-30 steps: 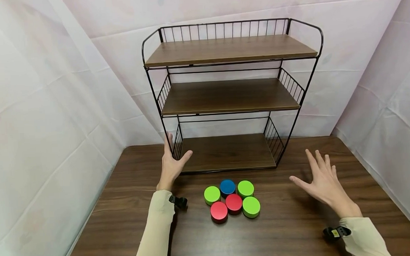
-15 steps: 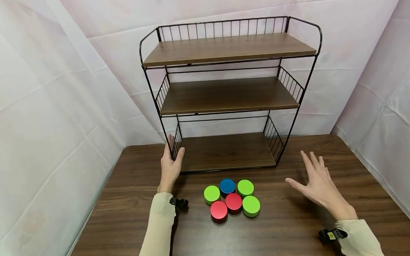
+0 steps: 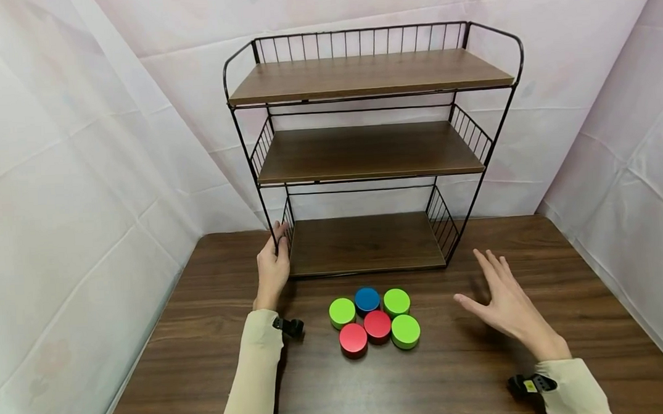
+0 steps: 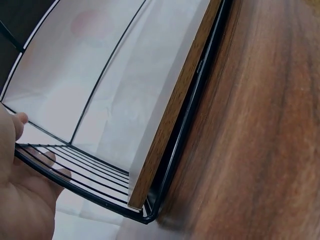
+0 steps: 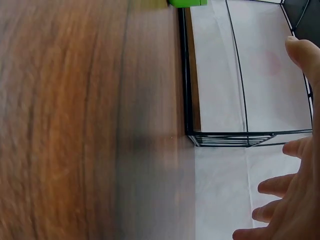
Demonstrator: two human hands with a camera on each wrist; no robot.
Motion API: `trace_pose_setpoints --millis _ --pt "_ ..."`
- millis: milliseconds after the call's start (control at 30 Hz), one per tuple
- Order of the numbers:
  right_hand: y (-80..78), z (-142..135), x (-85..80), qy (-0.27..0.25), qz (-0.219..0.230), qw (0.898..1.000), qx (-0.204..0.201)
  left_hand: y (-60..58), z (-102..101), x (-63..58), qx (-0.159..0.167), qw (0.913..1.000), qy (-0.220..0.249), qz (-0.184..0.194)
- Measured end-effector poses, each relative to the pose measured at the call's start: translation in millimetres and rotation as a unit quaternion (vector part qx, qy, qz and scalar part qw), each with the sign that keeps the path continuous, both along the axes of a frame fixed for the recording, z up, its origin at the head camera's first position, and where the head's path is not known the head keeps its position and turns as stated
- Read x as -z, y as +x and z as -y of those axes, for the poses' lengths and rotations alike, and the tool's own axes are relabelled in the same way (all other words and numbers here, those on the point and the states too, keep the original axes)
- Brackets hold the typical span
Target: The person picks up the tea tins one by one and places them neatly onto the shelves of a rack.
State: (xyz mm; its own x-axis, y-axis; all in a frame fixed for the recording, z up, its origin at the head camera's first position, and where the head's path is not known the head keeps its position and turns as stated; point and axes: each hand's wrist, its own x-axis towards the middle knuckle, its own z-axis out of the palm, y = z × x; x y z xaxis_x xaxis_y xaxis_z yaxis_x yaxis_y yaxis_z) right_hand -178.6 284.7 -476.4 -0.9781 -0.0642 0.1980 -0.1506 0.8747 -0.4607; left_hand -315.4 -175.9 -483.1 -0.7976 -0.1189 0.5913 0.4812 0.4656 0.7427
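Shelf rack (image 3: 371, 149) appears gripped at its left side by left fingers (image 3: 282, 227); right fingers (image 3: 486, 266) spread loose.

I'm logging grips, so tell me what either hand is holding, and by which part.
The left hand grips the shelf rack by its left front upright, beside the bottom shelf; the right hand holds nothing.
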Motion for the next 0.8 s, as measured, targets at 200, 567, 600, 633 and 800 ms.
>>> trace_pose_setpoints --millis 200,567,600,633,800 --pt "1.5 5 1.1 -0.005 0.007 1.000 -0.011 0.0 -2 -0.7 -0.016 0.9998 -0.010 -0.012" --pt "4.0 17 1.8 -0.032 0.027 0.998 -0.048 2.6 -2 1.5 -0.028 0.9994 -0.002 -0.021" --pt "3.7 18 2.3 -0.038 0.030 0.997 -0.055 2.9 -2 2.0 -0.030 0.9993 -0.002 -0.022" --pt "3.5 19 2.8 -0.042 0.032 0.997 -0.062 3.9 -2 2.0 -0.029 0.9994 0.000 -0.020" --pt "1.5 27 4.3 -0.060 0.032 0.994 -0.090 4.3 -1 3.2 -0.046 0.9987 0.006 -0.019"
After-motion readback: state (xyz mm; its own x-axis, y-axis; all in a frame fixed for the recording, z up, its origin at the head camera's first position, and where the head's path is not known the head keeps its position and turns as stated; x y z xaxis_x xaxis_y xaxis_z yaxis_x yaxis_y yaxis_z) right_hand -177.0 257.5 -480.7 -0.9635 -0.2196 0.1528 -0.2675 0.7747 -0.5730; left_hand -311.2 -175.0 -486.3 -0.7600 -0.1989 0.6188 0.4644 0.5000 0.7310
